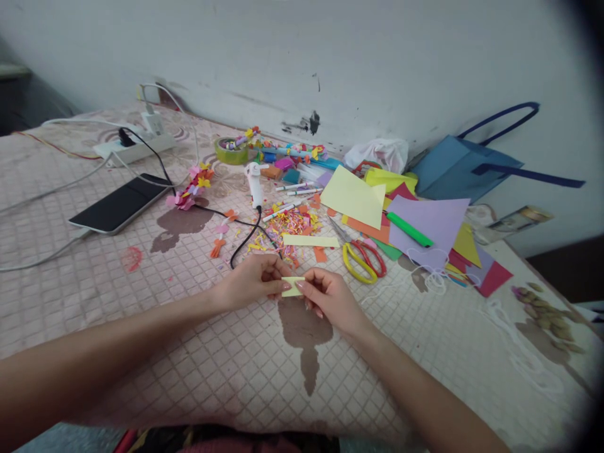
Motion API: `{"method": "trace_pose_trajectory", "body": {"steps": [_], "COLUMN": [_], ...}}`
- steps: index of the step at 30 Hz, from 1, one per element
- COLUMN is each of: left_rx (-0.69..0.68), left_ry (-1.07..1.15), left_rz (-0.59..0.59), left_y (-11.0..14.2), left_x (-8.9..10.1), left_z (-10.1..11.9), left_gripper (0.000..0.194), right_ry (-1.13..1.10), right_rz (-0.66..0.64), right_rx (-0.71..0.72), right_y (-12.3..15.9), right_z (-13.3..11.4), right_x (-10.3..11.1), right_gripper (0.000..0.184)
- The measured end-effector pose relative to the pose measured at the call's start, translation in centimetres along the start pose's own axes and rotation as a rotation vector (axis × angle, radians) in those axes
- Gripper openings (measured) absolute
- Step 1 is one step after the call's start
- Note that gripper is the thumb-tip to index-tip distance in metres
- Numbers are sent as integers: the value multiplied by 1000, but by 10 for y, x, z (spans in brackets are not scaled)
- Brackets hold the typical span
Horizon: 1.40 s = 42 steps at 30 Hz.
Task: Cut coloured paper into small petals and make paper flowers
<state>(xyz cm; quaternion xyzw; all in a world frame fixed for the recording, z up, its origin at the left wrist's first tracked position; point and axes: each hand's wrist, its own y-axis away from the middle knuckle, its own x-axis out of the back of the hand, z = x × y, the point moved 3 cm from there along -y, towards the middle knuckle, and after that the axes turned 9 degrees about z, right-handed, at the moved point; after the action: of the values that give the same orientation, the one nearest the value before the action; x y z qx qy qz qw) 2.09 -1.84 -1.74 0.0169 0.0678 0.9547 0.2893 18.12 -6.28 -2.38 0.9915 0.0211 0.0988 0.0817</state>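
Note:
A small pale yellow piece of paper [293, 287] is pinched between my two hands, above the quilted table cover. My left hand [255, 281] grips its left end with thumb and fingers. At the right end, my right hand [328, 297] pinches it the same way. Just beyond my hands lies a pale yellow paper strip [311, 241]. Scissors [363, 258] with red and yellow handles rest to the right of that strip. Behind it is a heap of colourful paper shreds [295, 223]. A white glue gun [255, 185] stands farther back, its black cord curving toward my left hand.
Coloured paper sheets [425, 220] with a green cutter [409, 229] lie at right, near white string [436, 277]. A blue bag [467, 170] leans against the wall. At left are a tablet [123, 204], a power strip [136, 148] with cables, and paper flowers [191, 189]. Green tape [231, 151] sits behind.

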Motion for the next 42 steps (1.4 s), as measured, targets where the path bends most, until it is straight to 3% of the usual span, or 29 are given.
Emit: {"method": "trace_pose_trajectory", "body": {"steps": [3, 6, 10, 11, 16, 22, 28, 42], "left_rx": [-7, -18, -15, -9, 42, -58, -220, -274], "left_ry": [-28, -58, -51, -40, 11, 83, -84, -134], "left_rz": [26, 42, 32, 24, 6, 35, 27, 255], "left_y": [-2, -3, -1, -1, 4, 7, 11, 12], "left_x": [3, 4, 3, 3, -1, -5, -7, -3], "left_z": [0, 0, 1, 2, 9, 16, 19, 15], "left_gripper": [18, 16, 16, 17, 19, 21, 16, 15], "right_ry": [86, 310, 544, 519, 218, 128, 89, -123], "right_rz": [47, 91, 299, 293, 21, 123, 211, 194], "right_rx": [33, 125, 330, 373, 449, 507, 491, 250], "right_y": [-3, -5, -1, 1, 9, 10, 11, 11], "right_z": [-1, -4, -16, -19, -22, -23, -25, -15], "right_x": [9, 18, 25, 23, 4, 1, 3, -8], "right_gripper": [26, 20, 12, 15, 19, 3, 5, 9]}}
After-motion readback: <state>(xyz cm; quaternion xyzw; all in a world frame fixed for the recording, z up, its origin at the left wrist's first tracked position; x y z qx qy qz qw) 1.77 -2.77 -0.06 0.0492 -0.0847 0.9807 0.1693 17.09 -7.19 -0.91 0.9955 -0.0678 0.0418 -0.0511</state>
